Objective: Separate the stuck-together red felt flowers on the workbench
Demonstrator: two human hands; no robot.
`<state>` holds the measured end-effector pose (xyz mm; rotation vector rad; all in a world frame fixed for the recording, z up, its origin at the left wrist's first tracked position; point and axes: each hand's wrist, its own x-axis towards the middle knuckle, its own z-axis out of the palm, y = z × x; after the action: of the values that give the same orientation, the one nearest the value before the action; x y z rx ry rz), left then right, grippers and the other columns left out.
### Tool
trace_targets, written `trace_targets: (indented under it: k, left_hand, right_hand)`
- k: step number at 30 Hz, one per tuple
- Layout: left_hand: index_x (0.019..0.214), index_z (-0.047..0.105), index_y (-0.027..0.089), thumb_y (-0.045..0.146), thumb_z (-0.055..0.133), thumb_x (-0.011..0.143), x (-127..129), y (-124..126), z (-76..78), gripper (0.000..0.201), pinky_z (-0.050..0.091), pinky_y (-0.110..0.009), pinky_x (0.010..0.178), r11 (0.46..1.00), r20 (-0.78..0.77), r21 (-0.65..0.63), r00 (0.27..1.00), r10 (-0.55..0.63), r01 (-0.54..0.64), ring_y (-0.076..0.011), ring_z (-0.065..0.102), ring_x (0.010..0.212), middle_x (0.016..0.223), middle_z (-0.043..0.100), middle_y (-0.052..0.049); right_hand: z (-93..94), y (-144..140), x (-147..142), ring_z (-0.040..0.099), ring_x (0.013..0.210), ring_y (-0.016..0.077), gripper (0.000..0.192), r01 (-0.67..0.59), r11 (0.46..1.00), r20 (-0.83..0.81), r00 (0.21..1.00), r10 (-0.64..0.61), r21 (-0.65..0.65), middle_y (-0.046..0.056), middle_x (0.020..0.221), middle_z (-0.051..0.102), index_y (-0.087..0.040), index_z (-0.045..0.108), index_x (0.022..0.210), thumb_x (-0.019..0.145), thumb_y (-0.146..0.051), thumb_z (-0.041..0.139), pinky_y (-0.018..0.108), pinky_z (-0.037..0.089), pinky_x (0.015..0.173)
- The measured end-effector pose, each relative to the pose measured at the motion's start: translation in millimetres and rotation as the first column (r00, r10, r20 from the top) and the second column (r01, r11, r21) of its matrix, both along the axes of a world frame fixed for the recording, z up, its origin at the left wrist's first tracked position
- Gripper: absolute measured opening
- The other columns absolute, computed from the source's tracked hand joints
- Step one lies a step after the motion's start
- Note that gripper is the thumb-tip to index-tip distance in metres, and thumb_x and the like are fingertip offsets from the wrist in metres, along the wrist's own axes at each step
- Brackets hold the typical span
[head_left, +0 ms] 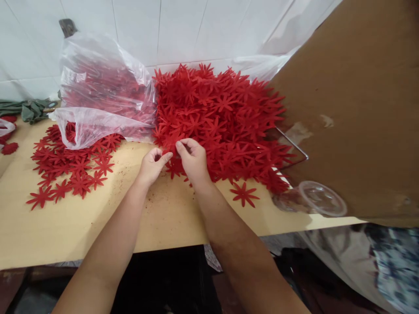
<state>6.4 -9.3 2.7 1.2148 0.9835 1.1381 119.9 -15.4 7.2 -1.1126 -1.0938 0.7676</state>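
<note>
Here the largest mass is the red flower heap, a mound of flat, many-petalled cut-outs lying directly beyond and to the right of both sets of fingertips, its near edge under them. Left of the fingers, well apart, sits a clear plastic bag holding more of the same pieces, and in front of that bag a spread layer of single flowers lies flat on the wooden table. Right of the hands, a brown cardboard sheet leans over the table edge; a clear plastic lid rests below it.

Both hands meet at the heap's near-left edge. The left hand has thumb and forefinger pinched together on a red piece. The right hand is curled, fingertips pressed down onto the same piece or one touching it; I cannot tell which. The fingertips of the two hands nearly touch.

The pinched flower lies between the two thumbs, flat, with no clear long axis. Both hands are equally near it. One loose flower lies alone, right of the right wrist.
</note>
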Motion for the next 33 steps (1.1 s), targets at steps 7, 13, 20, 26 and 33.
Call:
trace_targets:
  k: [7, 13, 20, 26, 33]
  left_hand:
    - [0.074, 0.051, 0.016, 0.027, 0.064, 0.067, 7, -3, -5.7, 0.018, 0.037, -0.020, 0.060, 0.997, -0.115, 0.070, 0.993, -0.018, 0.026, -0.0055, 0.045, 0.058, 0.065, 0.051, 0.004]
    - [0.089, 0.060, 0.017, 0.027, 0.058, 0.073, 4, 1, -9.7, 0.020, 0.041, -0.023, 0.071, 0.958, -0.230, 0.262, 0.956, 0.182, -0.120, -0.0099, 0.052, 0.076, 0.094, 0.057, -0.006]
    - [0.091, 0.061, 0.017, 0.040, 0.056, 0.073, -3, -4, 10.9, 0.029, 0.041, -0.023, 0.071, 0.984, 0.050, 0.152, 0.995, 0.085, -0.092, -0.0093, 0.053, 0.074, 0.087, 0.061, -0.003]
    - [0.085, 0.061, 0.016, 0.033, 0.068, 0.063, 5, -7, 10.6, 0.029, 0.040, -0.022, 0.067, 0.995, 0.120, 0.041, 0.989, 0.088, -0.093, -0.0073, 0.051, 0.067, 0.080, 0.061, -0.001]
    - [0.069, 0.057, 0.015, 0.024, 0.062, 0.066, 0, -2, 10.4, 0.011, 0.037, -0.020, 0.061, 0.997, 0.109, 0.020, 0.992, 0.070, -0.073, -0.0047, 0.044, 0.056, 0.063, 0.054, 0.004]
  right_hand:
    - [5.2, 5, 19, 0.052, 0.053, 0.0067, 0.022, 0.133, 0.991, -0.291, 0.947, -0.135, -0.025, -0.006, 0.061, 0.054, -0.021, 0.046, 0.073, 0.066, -0.035, 0.062, 0.021, 0.045, 0.053]
    - [8.3, 3, 10, 0.051, 0.054, 0.0060, 0.024, 0.008, 0.998, -0.279, 0.960, -0.024, -0.058, -0.005, 0.064, 0.056, -0.019, 0.054, 0.075, 0.060, -0.033, 0.066, 0.022, 0.044, 0.056]
    - [5.4, -3, 0, 0.044, 0.055, 0.0079, 0.020, -0.045, 0.999, 0.027, 0.999, 0.044, 0.017, -0.004, 0.059, 0.051, -0.018, 0.053, 0.067, 0.072, -0.037, 0.057, 0.024, 0.038, 0.056]
    - [3.1, -6, -3, 0.032, 0.053, 0.0067, 0.031, -0.066, 0.998, 0.219, 0.974, 0.064, 0.003, -0.006, 0.054, 0.035, -0.018, 0.040, 0.057, 0.079, -0.039, 0.047, 0.023, 0.028, 0.051]
    - [7.0, -6, -5, 0.030, 0.051, 0.0063, 0.036, -0.211, 0.977, 0.143, 0.967, 0.210, -0.006, -0.006, 0.055, 0.031, -0.020, 0.036, 0.058, 0.076, -0.048, 0.048, 0.022, 0.029, 0.050]
